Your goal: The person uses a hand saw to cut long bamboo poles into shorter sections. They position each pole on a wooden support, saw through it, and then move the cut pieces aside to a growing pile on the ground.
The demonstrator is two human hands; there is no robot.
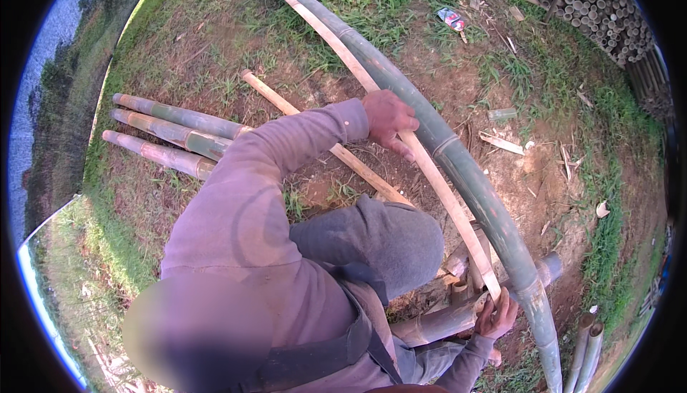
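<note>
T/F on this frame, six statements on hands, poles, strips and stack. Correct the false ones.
1. The left hand is on a pale bamboo strip. True.
2. Both hands wear gloves. False: both are bare.
3. The right hand is at that strip's lower end in the picture. True.
4. Just one pole lies at the picture's left. False: three bamboo poles lie there.
5. A loose pale stick passes beneath the left sleeve. True.
6. Nothing is piled at the picture's upper right. False: a bamboo stack is there.
</note>
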